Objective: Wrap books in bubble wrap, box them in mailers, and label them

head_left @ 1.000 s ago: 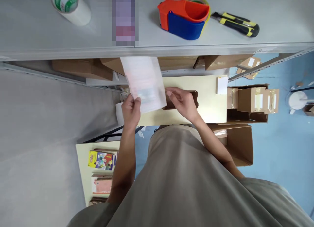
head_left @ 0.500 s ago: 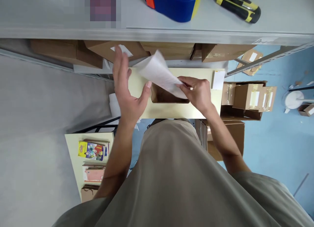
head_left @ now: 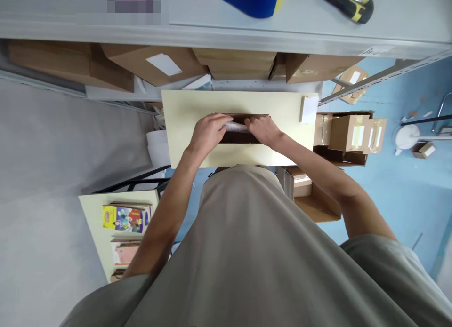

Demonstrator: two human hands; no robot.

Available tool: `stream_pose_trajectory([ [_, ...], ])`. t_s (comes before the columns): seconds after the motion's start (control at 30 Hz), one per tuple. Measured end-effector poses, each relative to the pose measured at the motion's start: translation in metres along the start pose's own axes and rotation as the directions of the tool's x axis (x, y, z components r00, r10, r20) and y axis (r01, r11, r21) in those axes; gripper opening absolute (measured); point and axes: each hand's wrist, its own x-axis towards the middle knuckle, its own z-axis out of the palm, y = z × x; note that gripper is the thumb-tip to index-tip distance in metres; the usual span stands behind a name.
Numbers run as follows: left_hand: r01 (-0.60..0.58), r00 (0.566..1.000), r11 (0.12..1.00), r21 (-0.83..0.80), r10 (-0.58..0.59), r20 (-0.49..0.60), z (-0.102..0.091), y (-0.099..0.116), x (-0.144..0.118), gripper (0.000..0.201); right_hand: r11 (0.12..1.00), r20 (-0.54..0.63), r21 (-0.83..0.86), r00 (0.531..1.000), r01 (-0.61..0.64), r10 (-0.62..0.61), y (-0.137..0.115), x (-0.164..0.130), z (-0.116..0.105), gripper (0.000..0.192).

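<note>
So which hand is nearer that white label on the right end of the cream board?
Right. The right hand sits on the open box, closer to the label; the left hand is farther left.

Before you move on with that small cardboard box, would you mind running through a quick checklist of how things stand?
1. Both hands on the white packet: ok, left hand and right hand press it.
2. Packet inside the small cardboard box: ok, partly in.
3. Packet fully seated: cannot tell, hands cover it.
4. Box resting flat on the cream board: ok.
5. Utility knife within view on the grey table: ok.
</note>
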Motion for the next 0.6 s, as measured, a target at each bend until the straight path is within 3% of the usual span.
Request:
stream_pose_trajectory([
  [0.1, 0.143, 0.983, 0.99, -0.015, -0.144, -0.11, 0.004, -0.016, -0.013, 0.03, 1.0, 0.061, 0.017, 0.998, 0.024, -0.025, -0.004, 0.02, 0.017, 0.044],
  [0.23, 0.263, 0.96, 0.958, -0.11, -0.271, -0.066, 0.019, -0.033, -0.026, 0.031, 0.996, 0.133, 0.082, 0.99, 0.037, -0.047, -0.015, 0.045, 0.032, 0.04],
  [0.37, 0.268, 0.956, 0.947, -0.177, -0.284, -0.071, 0.029, -0.041, -0.031, 0.024, 0.996, 0.152, 0.089, 0.988, 0.025, -0.039, -0.022, 0.05, 0.034, 0.039],
  [0.6, 0.261, 0.956, 0.945, -0.196, -0.281, -0.081, 0.029, -0.039, -0.033, 0.027, 0.995, 0.085, 0.066, 0.994, -0.077, 0.071, -0.01, 0.029, 0.037, 0.046],
])
